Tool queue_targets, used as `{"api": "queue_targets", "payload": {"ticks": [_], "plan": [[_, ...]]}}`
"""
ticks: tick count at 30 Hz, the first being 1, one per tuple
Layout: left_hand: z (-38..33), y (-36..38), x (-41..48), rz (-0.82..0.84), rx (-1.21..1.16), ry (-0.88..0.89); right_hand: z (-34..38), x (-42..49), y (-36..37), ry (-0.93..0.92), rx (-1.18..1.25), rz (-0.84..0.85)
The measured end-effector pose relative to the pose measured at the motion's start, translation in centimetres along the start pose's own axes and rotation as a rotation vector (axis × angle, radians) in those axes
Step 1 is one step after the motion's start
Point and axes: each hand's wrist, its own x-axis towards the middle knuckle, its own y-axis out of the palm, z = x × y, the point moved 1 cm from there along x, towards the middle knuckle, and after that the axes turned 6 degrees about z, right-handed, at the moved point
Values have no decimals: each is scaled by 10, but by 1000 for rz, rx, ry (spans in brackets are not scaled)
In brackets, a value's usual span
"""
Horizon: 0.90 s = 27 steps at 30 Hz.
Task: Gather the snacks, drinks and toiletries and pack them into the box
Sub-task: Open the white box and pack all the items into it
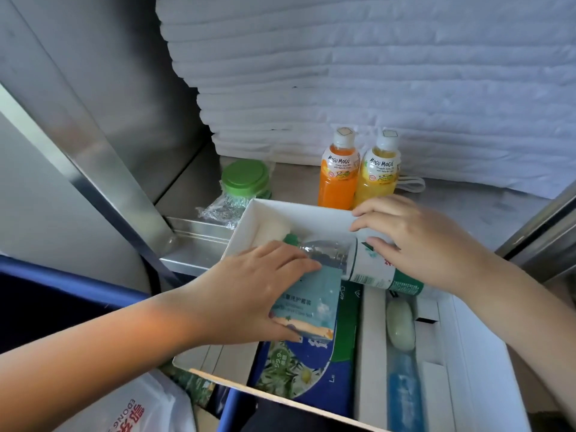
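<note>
The white box holds a wipes pack, a pale soap and a blue tube. Over it, the left hand fingers pinch a blue pouch, and the right hand fingers curl round a lying water bottle. Behind the box, an orange drink and a yellow drink stand on the counter

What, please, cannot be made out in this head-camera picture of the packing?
- Water bottle: brand on label, covered by the right hand.
- Blue sachet: small print blurred; one edge under the left hand.
- White item in the white box's far corner: too blurred.
- Box's near end: cut by the bottom edge.
</note>
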Motion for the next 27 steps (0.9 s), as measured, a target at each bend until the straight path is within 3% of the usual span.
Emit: {"api": "queue_targets", "payload": {"ticks": [6,13,17,21,27], "plan": [[-17,14,13,121,-9,105,-2,0,1,-10,-13,0],[-29,22,24,187,305,214,-3,0,2,10,-14,11],[-27,29,25,246,296,393,-2,-1,2,-2,-28,17],[-28,38,25,299,218,334,2,0,5,-74,-126,83],[-30,42,26,211,228,264,0,-3,12,-23,-205,306]]}}
